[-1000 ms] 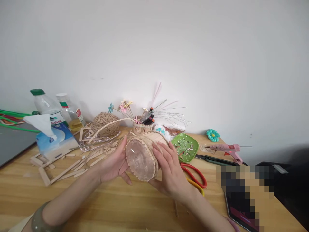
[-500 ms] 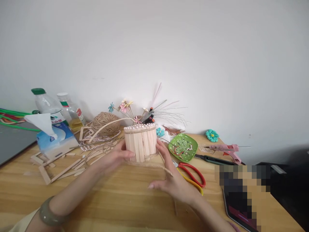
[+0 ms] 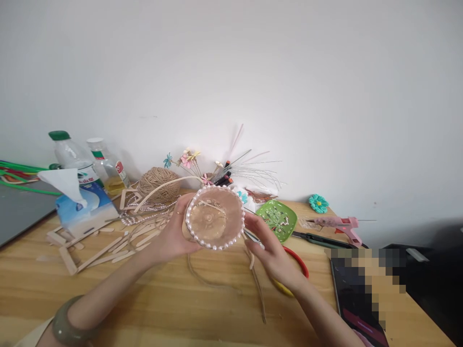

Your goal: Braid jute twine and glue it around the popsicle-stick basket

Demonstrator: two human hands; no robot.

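1. Head view puts a round stick-walled cup (image 3: 214,218) at the centre, tipped so its open mouth faces the camera; a ring of small white pearls edges the rim, and the clear plastic bottom shows through the inside.
2. Lifted off the wooden table (image 3: 144,299), the cup is held by the left hand (image 3: 172,237), whose fingers are curled around its wall at 9 o'clock.
3. At 3 to 4 o'clock of the cup, the right hand (image 3: 272,254) has its fingers (image 3: 253,225) loosely spread, their tips just beside the rim; whether they touch it cannot be told.
4. A jute cord (image 3: 217,282) trails below the cup across the table, looping toward 6 o'clock.
5. Partly covered by the right hand, one pair of red and yellow scissors (image 3: 298,264) lies at 4 o'clock.
6. At 2 o'clock sits a green dish (image 3: 277,219) with small beads in it, and beyond it a pink glue gun (image 3: 338,223) and a teal paper flower (image 3: 319,203).
7. Behind the cup, at 12 o'clock, a holder of paper flowers and marker pens (image 3: 211,173) stands beside a ball of twine (image 3: 157,183).
8. At 9 o'clock lie scattered flat wooden sticks (image 3: 97,246), a string of pearls (image 3: 142,214), a blue tissue pack (image 3: 85,209) and two plastic bottles (image 3: 72,156).
9. A dark tablet (image 3: 356,303) lies at 4 o'clock near the table edge.
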